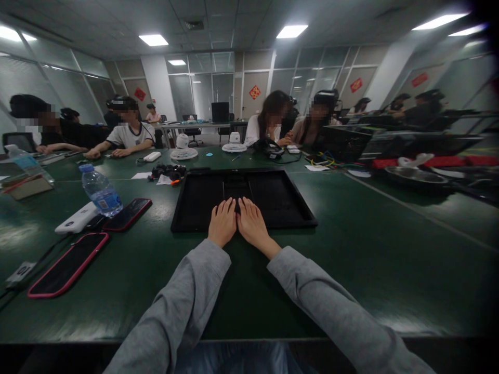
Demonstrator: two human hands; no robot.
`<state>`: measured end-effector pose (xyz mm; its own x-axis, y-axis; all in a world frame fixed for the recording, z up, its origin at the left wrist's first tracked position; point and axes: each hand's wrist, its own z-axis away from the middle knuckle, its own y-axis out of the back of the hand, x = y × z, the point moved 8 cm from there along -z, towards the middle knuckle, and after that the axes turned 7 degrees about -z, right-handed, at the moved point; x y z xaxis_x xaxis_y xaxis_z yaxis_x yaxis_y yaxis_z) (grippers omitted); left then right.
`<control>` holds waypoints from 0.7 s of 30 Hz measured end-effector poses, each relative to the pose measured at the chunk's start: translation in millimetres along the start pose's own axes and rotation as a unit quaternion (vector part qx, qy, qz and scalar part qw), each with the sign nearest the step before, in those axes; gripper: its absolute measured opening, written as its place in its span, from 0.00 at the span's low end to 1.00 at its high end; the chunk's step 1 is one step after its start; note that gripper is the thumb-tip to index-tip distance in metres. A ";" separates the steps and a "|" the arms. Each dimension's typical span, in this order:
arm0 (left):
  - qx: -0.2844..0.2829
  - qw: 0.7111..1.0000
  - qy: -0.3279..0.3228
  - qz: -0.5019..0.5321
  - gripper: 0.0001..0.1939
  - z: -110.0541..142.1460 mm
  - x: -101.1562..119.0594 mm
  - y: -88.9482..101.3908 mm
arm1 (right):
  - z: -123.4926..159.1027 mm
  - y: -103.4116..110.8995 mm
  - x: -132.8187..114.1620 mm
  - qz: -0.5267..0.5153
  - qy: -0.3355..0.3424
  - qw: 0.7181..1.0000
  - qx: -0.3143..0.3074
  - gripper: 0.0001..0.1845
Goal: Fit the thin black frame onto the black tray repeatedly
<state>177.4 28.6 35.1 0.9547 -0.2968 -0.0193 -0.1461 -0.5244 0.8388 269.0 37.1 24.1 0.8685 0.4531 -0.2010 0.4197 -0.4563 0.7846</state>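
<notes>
Ceiling lights (292, 31) and glass walls (200, 93) enclose a large room, with red paper decorations (254, 92) on the far side. Several people sit at work beyond a dark green surface (370, 249). On its near middle part lies a shallow black tray (283, 195) with a raised rim, directly in front of the person. Both hands, in grey sleeves (195, 291), reach to the tray's near edge, the left hand (223, 223) and the right hand (252, 222) side by side with backs up. Each grip is loose, fingers stretched forward and close together, closed around nothing visible; how the palms meet the rim cannot be told.

To the left are a water bottle (102, 192), a white power bank (77, 218) and two phones, the nearer phone (68, 266) in a pinkish-red case. Past the tray's far left corner sits a black bundle (167, 172), and farther off are two white fans (184, 152). At far right rests a round pan (415, 179).
</notes>
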 end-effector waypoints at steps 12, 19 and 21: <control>0.006 0.998 -0.061 0.001 0.30 -0.3 11.1 8.9 | 1.8 1.6 -2.3 0.040 0.017 0.999 -0.008 0.30; 0.006 1.000 -0.028 0.008 0.29 -1.8 9.4 9.0 | 2.0 4.4 -4.9 0.036 0.031 0.999 -0.015 0.30; 0.005 1.000 -0.020 0.009 0.29 -2.0 8.7 9.1 | 2.0 4.9 -5.1 0.035 0.032 0.999 -0.011 0.29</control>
<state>184.9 22.9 43.7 0.9409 -0.3376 -0.0265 -0.1657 -0.5273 0.8333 267.2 31.0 27.7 0.8769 0.4684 -0.1078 0.3514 -0.4716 0.8088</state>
